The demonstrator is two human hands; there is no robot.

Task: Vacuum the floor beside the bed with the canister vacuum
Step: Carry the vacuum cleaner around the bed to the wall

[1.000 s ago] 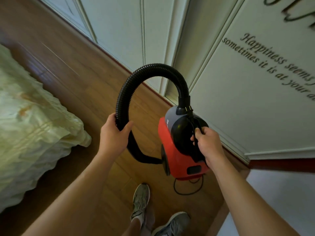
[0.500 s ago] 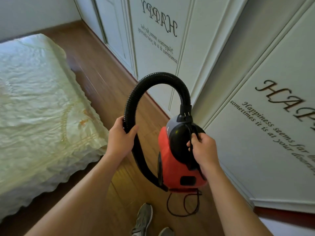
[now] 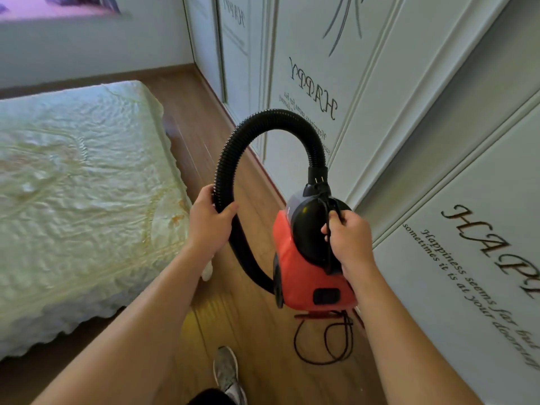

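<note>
A red and black canister vacuum [image 3: 304,276] hangs in the air above the wooden floor [image 3: 204,133]. My right hand [image 3: 347,238] grips its black carry handle and the cord on top. A black ribbed hose [image 3: 257,124] arches up from the canister's top and loops down to the left. My left hand [image 3: 210,223] grips that hose where it comes down; the hose's lower end passes behind the canister. A loop of black power cord [image 3: 324,343] dangles under the vacuum. The bed [image 3: 81,194], under a pale crinkled cover, fills the left.
White wardrobe doors [image 3: 438,147] with dark lettering run along the right, close to the vacuum. A narrow strip of wooden floor lies between them and the bed. My grey shoe [image 3: 226,372] stands on the floor at the bottom. A white wall [image 3: 87,48] closes the far end.
The view has swung up and along the aisle, showing more of the bed and wardrobe. Both hands keep their grips, and the vacuum stays lifted.
</note>
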